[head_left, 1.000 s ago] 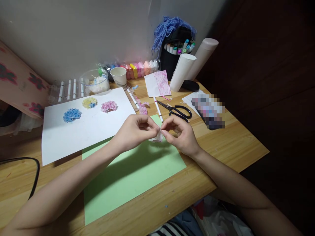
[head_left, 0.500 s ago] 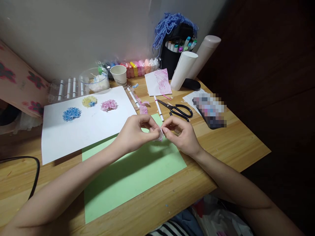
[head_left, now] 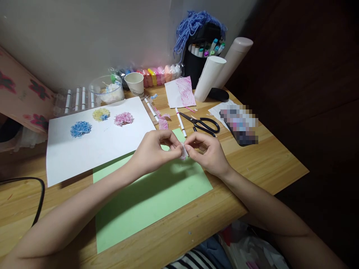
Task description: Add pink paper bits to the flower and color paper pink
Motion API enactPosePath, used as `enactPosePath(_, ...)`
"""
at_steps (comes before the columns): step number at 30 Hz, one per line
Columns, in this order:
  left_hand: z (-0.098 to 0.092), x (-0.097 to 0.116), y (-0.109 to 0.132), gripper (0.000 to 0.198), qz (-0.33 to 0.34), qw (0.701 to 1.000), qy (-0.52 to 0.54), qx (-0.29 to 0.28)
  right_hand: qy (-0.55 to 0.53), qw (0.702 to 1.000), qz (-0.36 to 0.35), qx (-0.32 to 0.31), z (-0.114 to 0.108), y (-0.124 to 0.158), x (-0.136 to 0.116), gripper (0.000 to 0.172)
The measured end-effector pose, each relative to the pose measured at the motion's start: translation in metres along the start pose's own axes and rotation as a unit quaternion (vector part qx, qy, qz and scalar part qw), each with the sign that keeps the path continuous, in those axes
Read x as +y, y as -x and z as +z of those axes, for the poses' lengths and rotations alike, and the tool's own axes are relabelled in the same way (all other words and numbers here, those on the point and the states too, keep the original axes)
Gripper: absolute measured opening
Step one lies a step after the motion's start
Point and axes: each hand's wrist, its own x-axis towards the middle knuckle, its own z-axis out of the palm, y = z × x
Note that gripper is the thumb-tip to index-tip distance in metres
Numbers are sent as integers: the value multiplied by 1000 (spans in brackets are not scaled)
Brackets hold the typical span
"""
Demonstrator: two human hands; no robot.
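Note:
Over the green sheet (head_left: 146,201), my left hand (head_left: 159,151) and my right hand (head_left: 207,153) meet fingertip to fingertip. Between them they pinch a small whitish-pink paper piece (head_left: 184,152), partly hidden by the fingers. To the left lies a white sheet (head_left: 112,149) bearing a blue crumpled-paper cluster (head_left: 81,129), a yellow one (head_left: 101,114) with a blue spot, and a pink one (head_left: 123,118). Black-handled scissors (head_left: 202,124) and a white marker (head_left: 180,122) rest beyond my hands, near pink paper strips (head_left: 163,123).
Behind stand a paper cup (head_left: 135,84), a clear bowl (head_left: 108,91), a black marker holder (head_left: 193,67) and a white roll (head_left: 209,79). A half-pink paper (head_left: 181,92) lies before them. A phone (head_left: 238,125) is at the right, above the table edge (head_left: 280,164).
Both hands stay almost in place, with the paper piece turned slightly between the fingertips and showing a whiter side. The background has shifted very slightly in view.

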Motion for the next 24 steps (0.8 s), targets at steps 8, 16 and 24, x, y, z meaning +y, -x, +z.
enactPosePath(8,0,-6,-1,10,34,999,-24,32,-35,999,8,5,-1,-2,-1,11)
enactPosePath(16,-7,-2,-5,22,11,1000,-18,-5,-116,992,48,-10,-5,-5,-4,22)
enactPosePath(24,-4,-6,-6,24,-10,996,86,5,-118,992,30,-18,-4,-1,1,19)
